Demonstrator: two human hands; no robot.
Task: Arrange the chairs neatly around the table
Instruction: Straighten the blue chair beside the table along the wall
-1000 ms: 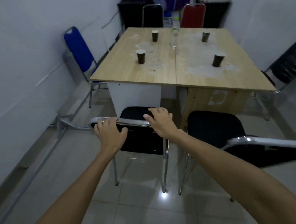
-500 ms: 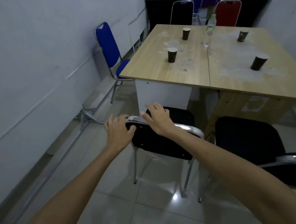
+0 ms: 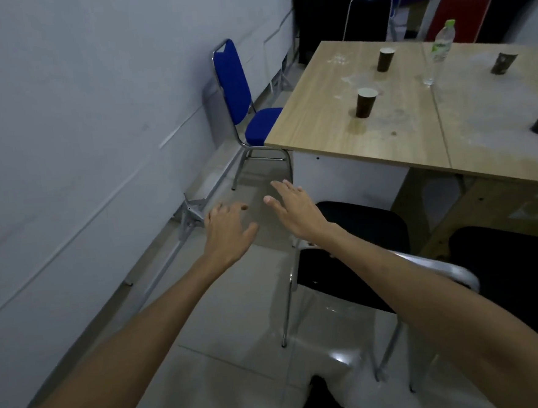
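Chair (image 3: pixel 355 277) beside right hand (image 3: pixel 293 211), untouched.

bottle label (image 3: pixel 440 46) blurred, no readable text anywhere

a pale wall (image 3: pixel 64 122) runs along the left, dim and bluish. glossy light tiles cover the floor (image 3: pixel 233 349), with a bright glint near the middle. a metal rail (image 3: pixel 158 275) lies along the wall's base. a dark cabinet (image 3: pixel 315 19) stands far back.
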